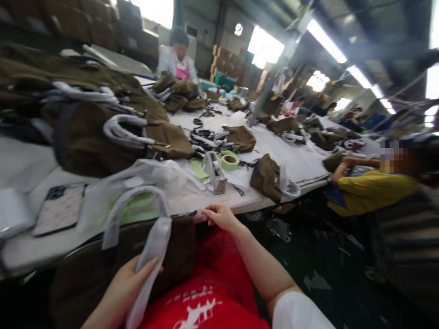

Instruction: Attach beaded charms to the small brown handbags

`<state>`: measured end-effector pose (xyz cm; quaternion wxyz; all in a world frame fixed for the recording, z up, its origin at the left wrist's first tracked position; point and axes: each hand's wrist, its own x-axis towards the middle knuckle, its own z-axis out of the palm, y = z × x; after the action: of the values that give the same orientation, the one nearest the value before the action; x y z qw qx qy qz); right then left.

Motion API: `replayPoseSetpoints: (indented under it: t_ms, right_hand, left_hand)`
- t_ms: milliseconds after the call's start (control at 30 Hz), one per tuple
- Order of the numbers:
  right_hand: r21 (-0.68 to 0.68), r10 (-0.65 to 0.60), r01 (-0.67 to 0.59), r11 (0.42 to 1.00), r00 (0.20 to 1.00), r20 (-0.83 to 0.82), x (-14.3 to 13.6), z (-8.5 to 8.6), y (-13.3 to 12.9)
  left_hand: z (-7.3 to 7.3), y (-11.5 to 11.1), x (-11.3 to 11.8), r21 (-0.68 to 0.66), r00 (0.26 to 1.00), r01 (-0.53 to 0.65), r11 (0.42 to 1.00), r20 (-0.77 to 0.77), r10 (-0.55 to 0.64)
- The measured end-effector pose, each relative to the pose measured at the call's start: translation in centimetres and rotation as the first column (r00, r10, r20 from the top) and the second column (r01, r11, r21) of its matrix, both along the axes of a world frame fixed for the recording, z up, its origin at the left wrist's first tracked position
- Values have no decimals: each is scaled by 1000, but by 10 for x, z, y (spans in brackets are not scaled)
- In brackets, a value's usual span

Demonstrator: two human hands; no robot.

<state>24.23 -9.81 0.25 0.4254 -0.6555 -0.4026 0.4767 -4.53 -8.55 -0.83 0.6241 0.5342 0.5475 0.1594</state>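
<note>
A dark brown handbag (pixel 178 242) rests against the table's front edge, close to my body. Its handles (pixel 156 242) are wrapped in white film, one of them arching up over the bag's top. My left hand (pixel 128 281) is closed round the nearer wrapped handle, low on the bag's front, and some of its fingers are hidden. At the bag's top right corner, my right hand (pixel 219 217) pinches the end of the zipper (pixel 192 213). The zipper's tip is partly covered by the fingers.
A phone (pixel 61 208) lies to the left, and a tape dispenser (pixel 215 172) with a green tape roll (pixel 229 161) stands ahead. Brown bags (pixel 96 137) are heaped at the left. A small bag (pixel 266 178) sits at the table edge. A yellow-shirted co-worker (pixel 377 187) is at right, another person (pixel 178 59) across.
</note>
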Motion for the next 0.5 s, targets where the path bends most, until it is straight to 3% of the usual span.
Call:
replayPoseSetpoints:
  t_ms: [100,233,367,500]
  right_hand:
    - [-18,171,-172,985,983,-65,-41,5,-12]
    - [-50,333,-342,938,933,-137,-80,6,-16]
    - [-107,375,-388,915,919,-124,-104,-3,-11]
    - [-206,348,-350,914,936,-48,-117,-15,-3]
  left_hand:
    - [5,-6,3,-59,993,-89,994,67,93]
    - [10,-11,5,-80,983,-124,989,129,134]
    - [13,-15,4,-45,971,-143,989,187,149]
    - [15,-16,3,-2,968,-182,983,178,179]
